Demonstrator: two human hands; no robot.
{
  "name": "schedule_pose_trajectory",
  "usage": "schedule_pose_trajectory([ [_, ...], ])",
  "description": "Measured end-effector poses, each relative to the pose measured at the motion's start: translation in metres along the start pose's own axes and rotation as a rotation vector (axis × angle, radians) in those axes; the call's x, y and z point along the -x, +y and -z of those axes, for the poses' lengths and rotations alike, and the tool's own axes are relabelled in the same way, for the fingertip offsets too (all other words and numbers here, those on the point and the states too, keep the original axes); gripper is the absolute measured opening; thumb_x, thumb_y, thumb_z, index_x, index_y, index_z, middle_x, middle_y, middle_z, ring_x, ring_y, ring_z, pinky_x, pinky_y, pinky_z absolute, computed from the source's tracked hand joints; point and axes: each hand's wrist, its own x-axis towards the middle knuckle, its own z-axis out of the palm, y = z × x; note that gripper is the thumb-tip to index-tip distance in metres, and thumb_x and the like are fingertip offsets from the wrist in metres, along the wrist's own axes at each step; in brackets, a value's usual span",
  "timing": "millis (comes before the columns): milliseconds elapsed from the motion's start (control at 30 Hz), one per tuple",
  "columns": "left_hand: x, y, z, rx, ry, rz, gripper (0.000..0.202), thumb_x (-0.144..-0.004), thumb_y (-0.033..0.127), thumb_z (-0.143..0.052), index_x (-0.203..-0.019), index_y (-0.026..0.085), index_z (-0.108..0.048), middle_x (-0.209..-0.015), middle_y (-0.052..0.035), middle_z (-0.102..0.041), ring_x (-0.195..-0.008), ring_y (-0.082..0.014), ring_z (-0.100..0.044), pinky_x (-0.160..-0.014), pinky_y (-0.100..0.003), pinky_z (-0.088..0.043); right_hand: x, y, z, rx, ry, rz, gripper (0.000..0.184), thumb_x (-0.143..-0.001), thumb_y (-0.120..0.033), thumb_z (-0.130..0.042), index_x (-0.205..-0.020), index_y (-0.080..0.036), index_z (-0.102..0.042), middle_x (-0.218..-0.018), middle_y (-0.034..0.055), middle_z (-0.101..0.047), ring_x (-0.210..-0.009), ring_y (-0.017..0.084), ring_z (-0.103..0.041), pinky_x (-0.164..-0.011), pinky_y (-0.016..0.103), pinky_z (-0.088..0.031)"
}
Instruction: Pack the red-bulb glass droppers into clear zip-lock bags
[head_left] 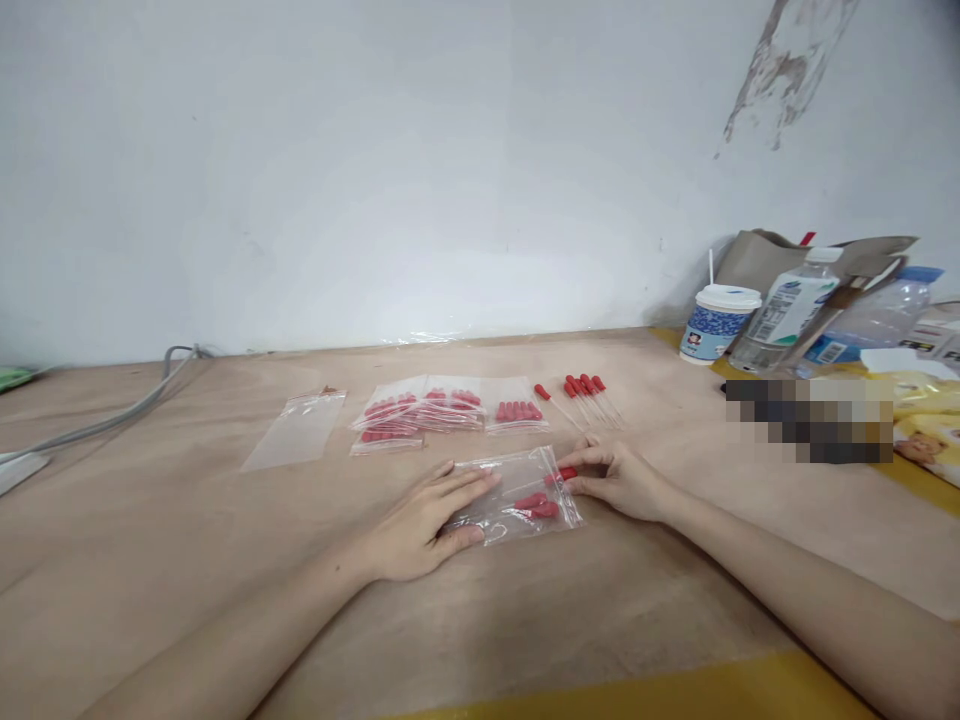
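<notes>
A clear zip bag [491,515] lies flat on the table in front of me, its zip edge facing right. Inside it are glass droppers with red rubber bulbs [541,511]. My left hand [431,525] rests on the bag's left part, fingers stretched out and thumb apart along the near edge. At the bag's mouth, my right hand [619,480] pinches the red bulb of another dropper [559,477], whose glass tube reaches into the bag. Beyond the right hand, several loose droppers [585,386] lie together, with one single dropper [543,393] a little to their left.
Filled zip bags [420,412] overlap behind the working bag, and one filled bag [517,410] lies beside them. Flat bags [296,430] lie left. A paper cup [718,325], bottle [791,310] and yellow packet [926,435] stand right. A grey cable [142,400] runs at far left.
</notes>
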Motion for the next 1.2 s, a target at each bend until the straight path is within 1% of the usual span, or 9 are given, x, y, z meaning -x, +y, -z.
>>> schedule_pose_trajectory([
  [200, 0.000, 0.000, -0.001, 0.012, 0.023, -0.013, 0.051, -0.091, 0.038, -0.041, -0.138, 0.029, -0.021, -0.138, -0.0032, -0.034, -0.127, -0.0218, -0.031, -0.106, -0.046, -0.017, -0.003, -0.009, -0.010, 0.037, 0.002, 0.060, 0.019, -0.074, -0.024, -0.057, -0.089, -0.026, -0.069, -0.081, 0.0032, -0.065, -0.081, 0.019, -0.055, -0.079, 0.036, -0.043],
  [333, 0.000, 0.000, -0.001, -0.002, 0.014, -0.009, 0.049, -0.091, 0.037, -0.041, -0.137, 0.029, -0.023, -0.139, -0.0027, -0.034, -0.127, -0.0205, -0.030, -0.107, -0.045, -0.016, -0.001, -0.014, -0.015, -0.209, 0.014, -0.052, 0.018, -0.073, -0.029, -0.058, -0.087, -0.020, -0.064, -0.085, 0.0048, -0.066, -0.078, 0.018, -0.059, -0.073, 0.034, -0.047],
  [567, -0.001, -0.001, -0.001, -0.027, 0.003, -0.005, 0.046, -0.091, 0.037, -0.040, -0.135, 0.030, -0.028, -0.138, -0.0008, -0.035, -0.127, -0.0191, -0.030, -0.107, -0.043, -0.016, 0.000, -0.014, -0.009, -0.552, -0.297, -0.200, 0.031, -0.065, -0.032, -0.068, -0.090, -0.016, -0.060, -0.083, 0.0039, -0.067, -0.075, 0.015, -0.062, -0.069, 0.030, -0.049],
  [767, -0.001, 0.000, 0.000, -0.032, -0.012, 0.001, 0.046, -0.091, 0.037, -0.041, -0.135, 0.029, -0.029, -0.139, -0.0024, -0.032, -0.128, -0.0196, -0.029, -0.107, -0.044, -0.016, -0.002, -0.014, -0.019, -0.544, -0.189, -0.243, 0.033, -0.055, -0.029, -0.075, -0.083, -0.016, -0.061, -0.070, -0.0007, -0.065, -0.059, 0.010, -0.057, -0.055, 0.022, -0.044],
  [933, -0.001, -0.001, 0.000, -0.025, -0.006, -0.010, 0.045, -0.091, 0.038, -0.040, -0.134, 0.030, -0.030, -0.140, -0.0018, -0.032, -0.128, -0.0201, -0.029, -0.107, -0.044, -0.015, -0.009, -0.009, -0.006, -0.428, -0.291, -0.182, 0.032, -0.060, -0.034, -0.070, -0.085, -0.016, -0.061, -0.075, 0.0016, -0.066, -0.062, 0.012, -0.058, -0.058, 0.024, -0.045],
  [1000, -0.001, -0.001, 0.000, -0.033, -0.015, -0.011, 0.044, -0.092, 0.037, -0.040, -0.134, 0.030, -0.030, -0.140, -0.0016, -0.031, -0.128, -0.0199, -0.029, -0.107, -0.044, -0.015, -0.018, -0.002, 0.004, -0.255, -0.197, -0.147, 0.025, -0.066, -0.035, -0.065, -0.080, -0.015, -0.062, -0.074, 0.0033, -0.066, -0.064, 0.013, -0.058, -0.060, 0.026, -0.044],
  [1067, -0.001, -0.001, 0.000, -0.043, -0.024, -0.010, 0.044, -0.092, 0.037, -0.039, -0.134, 0.031, -0.030, -0.140, -0.0016, -0.030, -0.128, -0.0196, -0.028, -0.107, -0.044, -0.015, -0.031, 0.005, 0.012, 0.038, 0.041, -0.128, 0.017, -0.070, -0.032, -0.058, -0.074, -0.016, -0.062, -0.074, 0.0041, -0.066, -0.069, 0.016, -0.058, -0.065, 0.028, -0.042],
  [1133, -0.001, -0.002, 0.000, -0.047, -0.029, -0.004, 0.044, -0.092, 0.037, -0.039, -0.134, 0.031, -0.030, -0.140, -0.0015, -0.030, -0.128, -0.0195, -0.027, -0.106, -0.044, -0.016, -0.046, 0.010, 0.015, 0.372, 0.258, -0.154, 0.014, -0.073, -0.028, -0.052, -0.071, -0.018, -0.061, -0.077, 0.0045, -0.065, -0.077, 0.019, -0.057, -0.073, 0.032, -0.039],
  [1200, -0.001, -0.001, 0.000, -0.047, -0.033, 0.000, 0.044, -0.092, 0.037, -0.039, -0.134, 0.031, -0.030, -0.140, -0.0013, -0.030, -0.129, -0.0193, -0.027, -0.107, -0.044, -0.015, -0.063, 0.012, 0.012, 0.603, 0.352, -0.232, 0.015, -0.075, -0.027, -0.049, -0.076, -0.018, -0.061, -0.083, 0.0057, -0.066, -0.086, 0.022, -0.056, -0.081, 0.037, -0.033],
])
